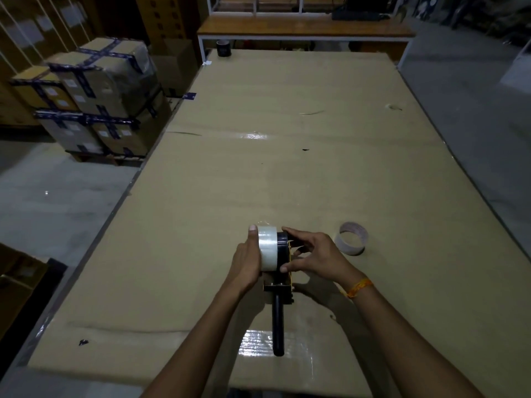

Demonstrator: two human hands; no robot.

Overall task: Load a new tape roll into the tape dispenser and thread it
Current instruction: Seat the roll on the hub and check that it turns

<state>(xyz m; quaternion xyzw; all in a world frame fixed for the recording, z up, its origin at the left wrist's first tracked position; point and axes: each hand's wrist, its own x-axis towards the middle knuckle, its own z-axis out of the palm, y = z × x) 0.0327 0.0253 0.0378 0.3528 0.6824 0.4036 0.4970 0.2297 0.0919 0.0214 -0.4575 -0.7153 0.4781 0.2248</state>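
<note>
On brown cardboard, left hand [246, 258] grips glossy clear tape roll [267, 246]; right hand [313, 257] clasps black dispenser [283, 254].

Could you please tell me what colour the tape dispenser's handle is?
Black; the handle of the tape dispenser shows plainly in the head view.

1. Glossy clear plastic: tape roll [267, 247].
2. Smooth black plastic: dispenser [283, 285] handle and hub.
3. Matt brown cardboard on desk [287, 168], with shiny tape patches.
4. Dull paper core [352, 238].
5. Woven orange wristband [358, 288].
</note>
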